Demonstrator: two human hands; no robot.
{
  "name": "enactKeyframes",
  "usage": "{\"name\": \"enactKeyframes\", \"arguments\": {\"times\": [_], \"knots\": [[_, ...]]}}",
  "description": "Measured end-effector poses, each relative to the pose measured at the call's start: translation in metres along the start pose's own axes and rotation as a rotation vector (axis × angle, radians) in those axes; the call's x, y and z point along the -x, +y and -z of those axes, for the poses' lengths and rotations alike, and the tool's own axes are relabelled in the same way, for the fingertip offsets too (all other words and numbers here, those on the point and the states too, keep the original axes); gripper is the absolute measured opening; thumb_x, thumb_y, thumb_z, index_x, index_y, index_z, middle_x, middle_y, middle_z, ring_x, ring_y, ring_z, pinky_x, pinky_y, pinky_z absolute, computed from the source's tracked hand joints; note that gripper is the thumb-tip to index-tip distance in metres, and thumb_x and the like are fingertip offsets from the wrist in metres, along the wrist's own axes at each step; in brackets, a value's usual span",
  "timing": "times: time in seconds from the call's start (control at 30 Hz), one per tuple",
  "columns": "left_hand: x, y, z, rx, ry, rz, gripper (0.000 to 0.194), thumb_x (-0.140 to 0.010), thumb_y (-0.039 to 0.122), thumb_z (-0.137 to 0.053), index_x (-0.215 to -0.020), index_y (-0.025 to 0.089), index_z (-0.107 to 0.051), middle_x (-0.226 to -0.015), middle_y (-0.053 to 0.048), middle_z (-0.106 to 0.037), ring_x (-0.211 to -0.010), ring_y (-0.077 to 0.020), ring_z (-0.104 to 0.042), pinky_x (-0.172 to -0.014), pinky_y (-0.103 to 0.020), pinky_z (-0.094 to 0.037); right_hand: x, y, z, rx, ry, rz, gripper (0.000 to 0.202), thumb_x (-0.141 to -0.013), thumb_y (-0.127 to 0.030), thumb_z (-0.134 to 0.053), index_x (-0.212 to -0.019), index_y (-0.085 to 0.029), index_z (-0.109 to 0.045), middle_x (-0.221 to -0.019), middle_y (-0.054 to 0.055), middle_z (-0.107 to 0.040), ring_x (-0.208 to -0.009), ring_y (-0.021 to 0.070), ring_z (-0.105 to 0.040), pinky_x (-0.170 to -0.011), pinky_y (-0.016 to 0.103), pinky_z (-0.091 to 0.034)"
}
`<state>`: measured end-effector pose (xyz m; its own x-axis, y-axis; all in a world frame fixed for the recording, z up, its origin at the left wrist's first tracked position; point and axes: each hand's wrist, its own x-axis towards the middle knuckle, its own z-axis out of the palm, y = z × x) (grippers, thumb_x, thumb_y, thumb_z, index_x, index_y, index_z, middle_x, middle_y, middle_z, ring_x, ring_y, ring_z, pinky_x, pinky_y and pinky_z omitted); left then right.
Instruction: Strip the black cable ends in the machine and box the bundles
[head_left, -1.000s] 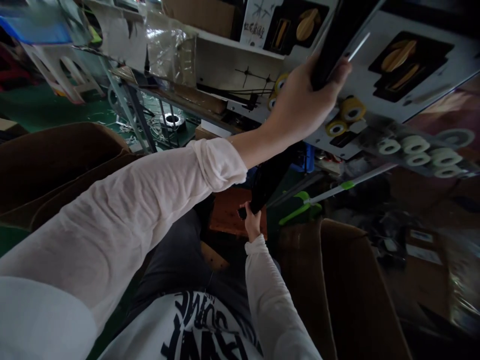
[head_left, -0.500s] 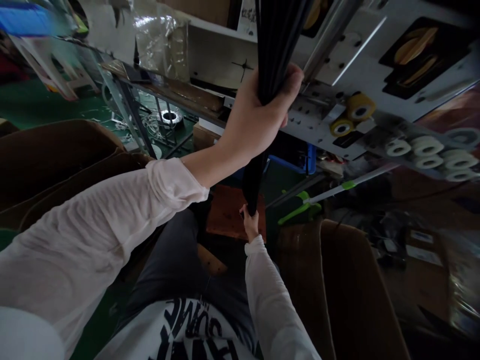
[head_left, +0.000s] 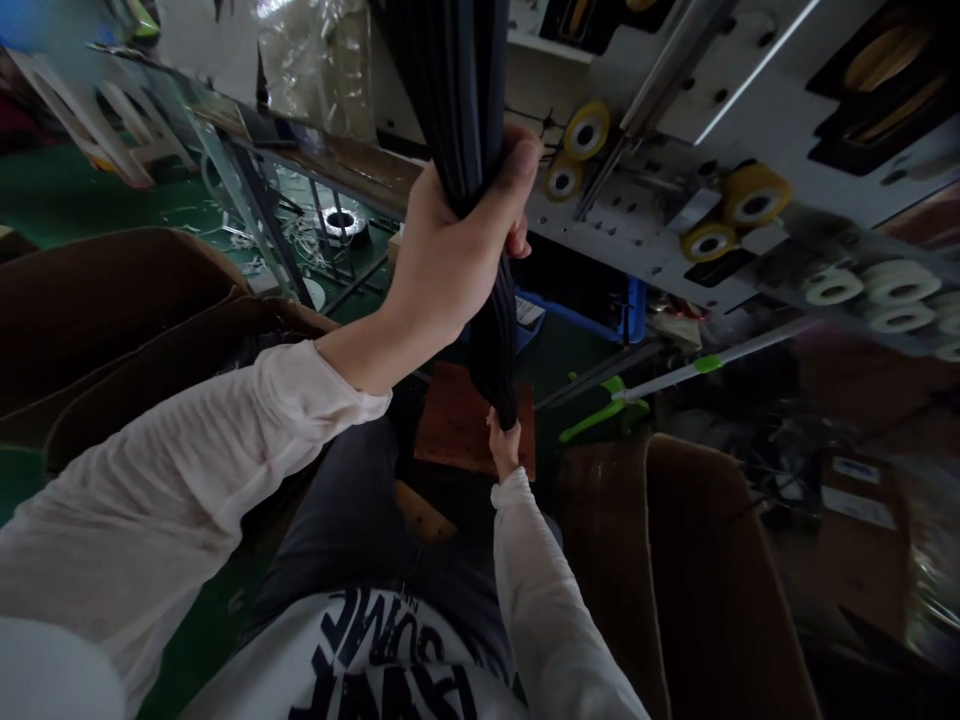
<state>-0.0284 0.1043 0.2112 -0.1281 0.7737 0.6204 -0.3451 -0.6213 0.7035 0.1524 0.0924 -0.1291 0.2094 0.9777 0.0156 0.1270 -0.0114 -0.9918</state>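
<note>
A thick bundle of black cables (head_left: 457,95) runs from the top of the view down toward the floor. My left hand (head_left: 465,235) is wrapped around its upper part, the thumb lying across the front. Lower down, my right hand (head_left: 505,440) grips the bundle's bottom end, fingers closed round it. Between the two hands the strands bulge and hang slightly slack. Behind the right hand lies a reddish-brown board (head_left: 450,425) near the floor. The bundle's upper end passes out of view.
A machine panel with yellow rollers (head_left: 756,195) and white rollers (head_left: 900,283) stands ahead. Open cardboard boxes flank me, one left (head_left: 127,290) and one right (head_left: 652,560). A blue crate (head_left: 634,310) and a green-and-white pole (head_left: 675,375) sit beyond the board.
My left hand and the upper part of the cable bundle have swung left and slightly down. The right hand has barely moved and keeps its hold on the lower end.
</note>
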Motion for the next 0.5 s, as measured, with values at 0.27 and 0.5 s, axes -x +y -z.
{"name": "enactKeyframes", "arguments": {"times": [0.27,0.5], "knots": [[0.009,0.004,0.021,0.109,0.206,0.017,0.009,-0.087,0.013,-0.049,-0.080,0.018,-0.053,-0.058,0.005,-0.039,-0.052,-0.0073,-0.044,-0.056,-0.026,-0.041,0.015,-0.045,0.006,-0.140,-0.213,-0.077,0.038,-0.080,-0.055,-0.044,-0.067,-0.022,-0.032,-0.059,-0.006,-0.034,-0.056,0.0098,-0.045,-0.056,0.024,-0.044],[0.074,0.047,0.130,0.067,0.621,0.197,0.011,-0.090,0.011,-0.044,-0.081,0.014,-0.049,-0.058,0.008,-0.046,-0.061,-0.0035,-0.048,-0.072,-0.031,-0.040,0.032,-0.102,0.045,0.249,-0.484,-0.045,0.027,-0.078,-0.045,-0.053,-0.073,-0.019,-0.049,-0.061,-0.001,-0.051,-0.064,0.0156,-0.055,-0.061,0.028,-0.046]]}}
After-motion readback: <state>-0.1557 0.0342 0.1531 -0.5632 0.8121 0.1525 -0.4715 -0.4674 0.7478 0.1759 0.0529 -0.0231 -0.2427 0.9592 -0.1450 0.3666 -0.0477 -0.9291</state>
